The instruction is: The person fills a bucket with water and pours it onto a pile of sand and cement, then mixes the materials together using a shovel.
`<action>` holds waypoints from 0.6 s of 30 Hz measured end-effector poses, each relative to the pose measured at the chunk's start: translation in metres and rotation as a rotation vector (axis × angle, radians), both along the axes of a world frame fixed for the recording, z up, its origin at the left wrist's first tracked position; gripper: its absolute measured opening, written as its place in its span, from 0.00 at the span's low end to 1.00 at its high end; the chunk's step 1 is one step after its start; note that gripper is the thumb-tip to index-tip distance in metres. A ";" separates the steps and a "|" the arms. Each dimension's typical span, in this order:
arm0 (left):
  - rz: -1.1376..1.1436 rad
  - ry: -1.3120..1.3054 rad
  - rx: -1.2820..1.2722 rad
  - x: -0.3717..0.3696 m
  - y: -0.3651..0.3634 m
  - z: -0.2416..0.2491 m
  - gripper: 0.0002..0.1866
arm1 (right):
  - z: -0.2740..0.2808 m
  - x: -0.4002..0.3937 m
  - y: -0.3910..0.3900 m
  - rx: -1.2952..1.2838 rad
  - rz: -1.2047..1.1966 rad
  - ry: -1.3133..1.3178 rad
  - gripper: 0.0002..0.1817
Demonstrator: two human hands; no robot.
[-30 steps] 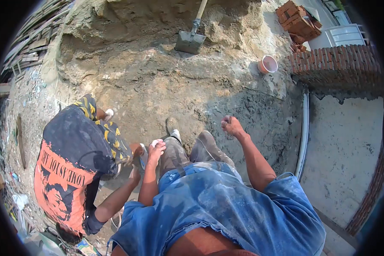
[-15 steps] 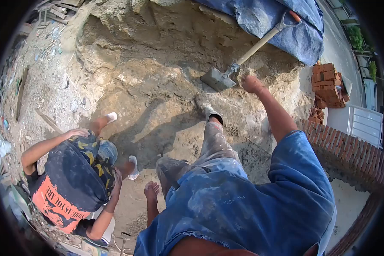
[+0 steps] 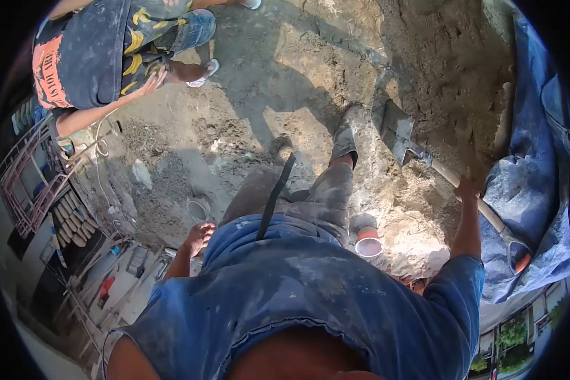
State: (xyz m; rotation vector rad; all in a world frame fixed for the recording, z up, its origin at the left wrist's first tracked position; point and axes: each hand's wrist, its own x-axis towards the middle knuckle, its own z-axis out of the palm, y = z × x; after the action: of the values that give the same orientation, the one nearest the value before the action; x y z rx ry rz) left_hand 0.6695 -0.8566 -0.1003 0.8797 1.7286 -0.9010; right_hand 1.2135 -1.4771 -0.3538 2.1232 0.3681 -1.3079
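Sandy ground [image 3: 266, 82] — sand heap [image 3: 462, 76], blue tarp [image 3: 538, 190]

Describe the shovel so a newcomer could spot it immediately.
Start at the big sand heap on the right, with the blue tarp along its far edge. The shovel lies slantwise between them, its grey blade dug into the sand. It is the only long-handled tool here: pale wooden shaft, orange-tipped grip, with the person's right hand closed around the shaft.

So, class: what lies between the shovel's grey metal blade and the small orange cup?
In the head view, only lumpy sandy ground lies between blade and cup.
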 end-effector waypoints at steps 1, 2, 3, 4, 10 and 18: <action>0.086 -0.085 0.097 0.010 -0.004 -0.004 0.18 | 0.007 -0.001 0.005 -0.011 0.001 -0.007 0.32; 0.167 -0.167 0.195 0.017 -0.009 -0.008 0.19 | 0.019 -0.005 0.018 -0.026 -0.001 -0.016 0.33; 0.188 -0.189 0.214 0.015 -0.011 -0.018 0.20 | 0.023 -0.010 0.037 -0.067 0.006 0.034 0.30; 0.208 -0.213 0.231 0.009 -0.014 -0.026 0.20 | 0.025 -0.018 0.053 -0.112 0.012 0.081 0.27; 0.240 -0.190 0.071 -0.037 -0.081 -0.062 0.15 | 0.047 -0.096 0.141 0.072 -0.078 0.056 0.22; 0.524 -0.227 0.105 -0.169 -0.140 -0.098 0.14 | 0.070 -0.167 0.137 0.171 -0.360 -0.011 0.17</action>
State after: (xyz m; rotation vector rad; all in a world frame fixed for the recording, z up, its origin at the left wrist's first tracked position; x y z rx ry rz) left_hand 0.5006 -0.9970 -0.1980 0.5271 1.6981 -0.3517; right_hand 1.0468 -1.3398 -0.2839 2.4211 0.0952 -1.5073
